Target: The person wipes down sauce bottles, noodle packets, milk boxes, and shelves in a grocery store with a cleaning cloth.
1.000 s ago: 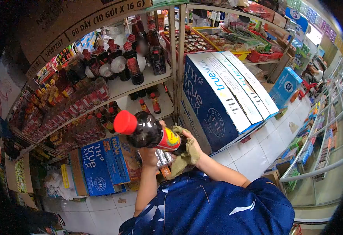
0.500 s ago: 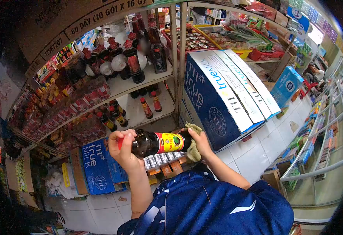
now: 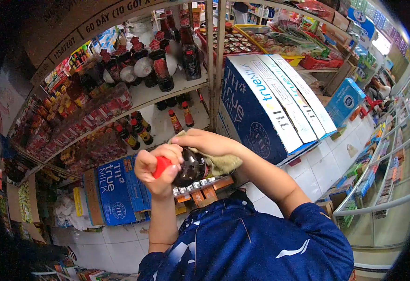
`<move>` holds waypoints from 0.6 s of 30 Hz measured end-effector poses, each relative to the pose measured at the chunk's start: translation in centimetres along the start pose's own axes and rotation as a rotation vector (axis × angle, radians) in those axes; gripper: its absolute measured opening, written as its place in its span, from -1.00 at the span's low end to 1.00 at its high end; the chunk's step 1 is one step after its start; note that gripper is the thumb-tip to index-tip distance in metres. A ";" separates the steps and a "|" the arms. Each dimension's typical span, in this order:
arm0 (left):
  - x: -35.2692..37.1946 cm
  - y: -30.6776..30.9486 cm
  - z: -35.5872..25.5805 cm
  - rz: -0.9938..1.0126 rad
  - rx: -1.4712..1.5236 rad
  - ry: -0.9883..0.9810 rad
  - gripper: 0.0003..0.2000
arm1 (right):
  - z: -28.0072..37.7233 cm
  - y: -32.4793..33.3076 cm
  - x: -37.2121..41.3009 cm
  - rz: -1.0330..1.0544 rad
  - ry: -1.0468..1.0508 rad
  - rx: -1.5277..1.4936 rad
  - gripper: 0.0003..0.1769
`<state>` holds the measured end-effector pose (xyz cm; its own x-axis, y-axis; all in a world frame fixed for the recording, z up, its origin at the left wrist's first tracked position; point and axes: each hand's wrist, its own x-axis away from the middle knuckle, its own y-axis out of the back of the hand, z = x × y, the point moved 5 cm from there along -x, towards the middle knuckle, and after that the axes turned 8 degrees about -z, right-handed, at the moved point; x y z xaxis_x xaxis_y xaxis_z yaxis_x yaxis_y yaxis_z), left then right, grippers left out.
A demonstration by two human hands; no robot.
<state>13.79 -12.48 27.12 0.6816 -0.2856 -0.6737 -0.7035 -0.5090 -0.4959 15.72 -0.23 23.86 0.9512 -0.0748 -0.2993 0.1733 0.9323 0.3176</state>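
Observation:
A dark sauce bottle (image 3: 189, 174) with a red cap (image 3: 161, 166) lies tilted in front of my chest. My left hand (image 3: 154, 174) is closed round its capped neck. Over the upper side of the bottle, my right hand (image 3: 204, 142) presses a greenish-brown cloth (image 3: 224, 164), its fingers wrapped on the cloth near the shoulder. Cloth and hand hide most of the label. Just beyond my hands, small red-capped bottles (image 3: 175, 121) stand on the lower shelf.
Metal shelving (image 3: 195, 89) with bottles stands ahead. A large TH true MILK carton (image 3: 242, 112) is at the right, another blue carton (image 3: 120, 192) at lower left. Glass display cases (image 3: 378, 220) line the right side. A cardboard box (image 3: 69, 33) overhangs at upper left.
My right hand has moved with the cloth from the bottle's base up and left to its shoulder, covering the label. My left hand still grips the capped end.

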 end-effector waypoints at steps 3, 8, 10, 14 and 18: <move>-0.4 1.3 0.0 -0.023 -0.024 -0.004 -0.70 | -4.7 -1.6 0.1 0.424 0.191 -0.239 -0.43; -0.7 3.0 -1.3 -0.031 0.029 0.056 -0.70 | -17.0 -1.5 7.2 0.165 -0.820 -0.587 -0.46; -0.5 3.1 -1.2 -0.031 0.032 0.059 -0.72 | -16.5 -1.5 8.1 0.106 -0.545 -0.588 -0.45; -0.2 0.8 -0.3 0.093 0.044 0.043 -0.78 | -13.3 -1.9 10.0 -0.162 -0.832 -1.060 -0.52; -0.4 2.1 0.5 -0.440 -0.513 0.196 -0.81 | -16.4 -1.6 10.2 -0.366 -0.610 -1.095 -0.59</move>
<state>11.95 -13.03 26.06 0.9387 -0.0820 -0.3348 -0.2034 -0.9159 -0.3461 20.93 3.34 5.56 0.9054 -0.2621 0.3340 0.4238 0.6049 -0.6741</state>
